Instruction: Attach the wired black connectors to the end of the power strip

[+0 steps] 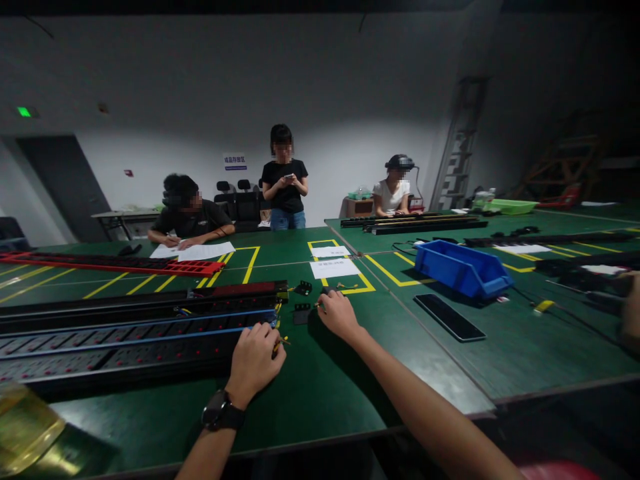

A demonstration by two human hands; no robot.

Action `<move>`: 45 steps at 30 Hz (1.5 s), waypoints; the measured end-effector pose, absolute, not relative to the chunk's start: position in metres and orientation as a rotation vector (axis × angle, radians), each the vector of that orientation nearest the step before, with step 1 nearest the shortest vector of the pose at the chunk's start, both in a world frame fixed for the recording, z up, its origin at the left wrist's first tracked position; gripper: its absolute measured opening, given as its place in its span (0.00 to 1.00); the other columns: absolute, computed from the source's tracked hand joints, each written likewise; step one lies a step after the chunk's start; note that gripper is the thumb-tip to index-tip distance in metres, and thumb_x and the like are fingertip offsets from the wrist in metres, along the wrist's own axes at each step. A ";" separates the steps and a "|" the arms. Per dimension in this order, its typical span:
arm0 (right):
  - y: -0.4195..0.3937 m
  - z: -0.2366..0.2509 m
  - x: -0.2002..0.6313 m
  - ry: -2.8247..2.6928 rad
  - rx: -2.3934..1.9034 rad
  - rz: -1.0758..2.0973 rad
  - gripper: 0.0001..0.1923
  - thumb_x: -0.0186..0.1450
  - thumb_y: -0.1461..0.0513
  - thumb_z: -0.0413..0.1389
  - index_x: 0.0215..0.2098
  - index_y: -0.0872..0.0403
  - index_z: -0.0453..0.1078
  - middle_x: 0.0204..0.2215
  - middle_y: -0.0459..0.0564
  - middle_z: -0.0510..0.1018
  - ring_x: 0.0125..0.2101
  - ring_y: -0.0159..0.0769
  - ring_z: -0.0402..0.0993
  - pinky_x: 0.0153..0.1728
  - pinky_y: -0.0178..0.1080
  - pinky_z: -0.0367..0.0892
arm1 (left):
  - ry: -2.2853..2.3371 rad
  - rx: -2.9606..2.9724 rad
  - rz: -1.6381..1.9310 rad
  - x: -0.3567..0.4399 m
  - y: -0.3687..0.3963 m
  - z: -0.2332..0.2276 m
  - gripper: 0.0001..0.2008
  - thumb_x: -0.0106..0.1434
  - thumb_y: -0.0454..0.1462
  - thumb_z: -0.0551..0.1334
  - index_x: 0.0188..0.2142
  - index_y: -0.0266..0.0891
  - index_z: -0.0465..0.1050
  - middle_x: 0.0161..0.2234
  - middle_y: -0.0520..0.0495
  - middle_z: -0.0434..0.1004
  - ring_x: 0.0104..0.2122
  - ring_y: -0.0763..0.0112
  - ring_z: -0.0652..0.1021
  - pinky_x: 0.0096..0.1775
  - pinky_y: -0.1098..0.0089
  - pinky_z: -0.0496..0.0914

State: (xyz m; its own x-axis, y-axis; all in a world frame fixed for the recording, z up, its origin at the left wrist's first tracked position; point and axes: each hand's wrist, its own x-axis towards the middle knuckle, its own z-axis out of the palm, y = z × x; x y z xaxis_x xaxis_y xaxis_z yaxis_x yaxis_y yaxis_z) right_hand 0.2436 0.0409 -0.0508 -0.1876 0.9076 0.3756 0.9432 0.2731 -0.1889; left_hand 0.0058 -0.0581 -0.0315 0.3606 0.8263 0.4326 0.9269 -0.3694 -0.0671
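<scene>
On the left of the green table, long black power strips (165,343) with red-marked sockets lie side by side. My left hand (256,357), wearing a black watch, is closed over the right end of the nearest strip. Yellow wires (284,341) stick out beside its thumb and fingertips. My right hand (339,313) reaches in from the right with its fingers pinched together. Whatever is in that pinch is too small to make out. Just left of its fingertips is a small black bracket (301,313), and a second bracket (303,287) lies farther back.
A blue bin (463,270) and a dark phone (449,317) are to the right. Paper labels (334,268) lie within yellow tape. A red rail (193,267) runs at the back left, a yellowish container (27,427) stands front left. Several people are around the table.
</scene>
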 end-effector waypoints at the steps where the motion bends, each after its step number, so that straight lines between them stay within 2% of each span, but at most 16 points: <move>1: 0.042 -0.051 0.245 -2.117 -1.678 -0.121 0.10 0.71 0.62 0.55 0.45 0.53 0.78 0.44 0.58 0.80 0.48 0.46 0.74 0.46 0.40 0.66 | -1.552 -2.327 -0.474 0.006 -0.058 -0.032 0.08 0.67 0.36 0.58 0.34 0.41 0.75 0.38 0.43 0.78 0.42 0.57 0.75 0.44 0.58 0.66; 7: 0.061 -0.044 0.277 -1.786 -1.851 0.017 0.15 0.74 0.59 0.50 0.50 0.52 0.77 0.44 0.56 0.80 0.42 0.41 0.76 0.42 0.37 0.64 | -1.538 -2.319 -0.478 0.005 -0.055 -0.036 0.08 0.67 0.36 0.58 0.34 0.41 0.76 0.38 0.43 0.79 0.42 0.56 0.76 0.44 0.57 0.66; 12: 0.075 -0.053 0.308 -1.530 -1.993 0.218 0.19 0.76 0.61 0.45 0.56 0.56 0.75 0.49 0.62 0.80 0.46 0.44 0.77 0.40 0.40 0.63 | -1.534 -2.306 -0.486 0.005 -0.056 -0.035 0.08 0.67 0.36 0.58 0.33 0.41 0.75 0.37 0.43 0.79 0.41 0.58 0.76 0.43 0.58 0.66; 15: 0.079 -0.062 0.313 -1.515 -2.058 0.274 0.20 0.76 0.60 0.45 0.56 0.55 0.75 0.49 0.62 0.81 0.46 0.46 0.78 0.41 0.41 0.64 | -1.544 -2.308 -0.477 0.005 -0.057 -0.034 0.08 0.67 0.36 0.58 0.33 0.41 0.75 0.37 0.43 0.78 0.41 0.57 0.76 0.43 0.58 0.66; 20: 0.082 -0.068 0.310 -1.574 -2.147 0.255 0.19 0.74 0.59 0.48 0.55 0.52 0.76 0.48 0.61 0.82 0.46 0.48 0.80 0.42 0.42 0.68 | -1.550 -2.313 -0.478 0.005 -0.056 -0.034 0.08 0.67 0.36 0.57 0.33 0.41 0.75 0.37 0.44 0.77 0.40 0.58 0.76 0.42 0.58 0.66; 28: 0.082 -0.068 0.312 -1.719 -2.039 0.225 0.22 0.72 0.64 0.45 0.53 0.49 0.79 0.50 0.57 0.83 0.47 0.47 0.80 0.42 0.41 0.68 | -1.550 -2.313 -0.483 0.005 -0.056 -0.034 0.08 0.67 0.36 0.57 0.33 0.41 0.75 0.37 0.44 0.78 0.41 0.57 0.76 0.43 0.58 0.65; 45: 0.076 -0.059 0.302 -1.789 -2.066 0.184 0.19 0.74 0.62 0.46 0.53 0.52 0.78 0.49 0.59 0.82 0.45 0.45 0.80 0.41 0.39 0.67 | -1.538 -2.309 -0.501 0.004 -0.056 -0.036 0.08 0.67 0.36 0.59 0.32 0.41 0.75 0.35 0.45 0.78 0.39 0.58 0.76 0.41 0.58 0.64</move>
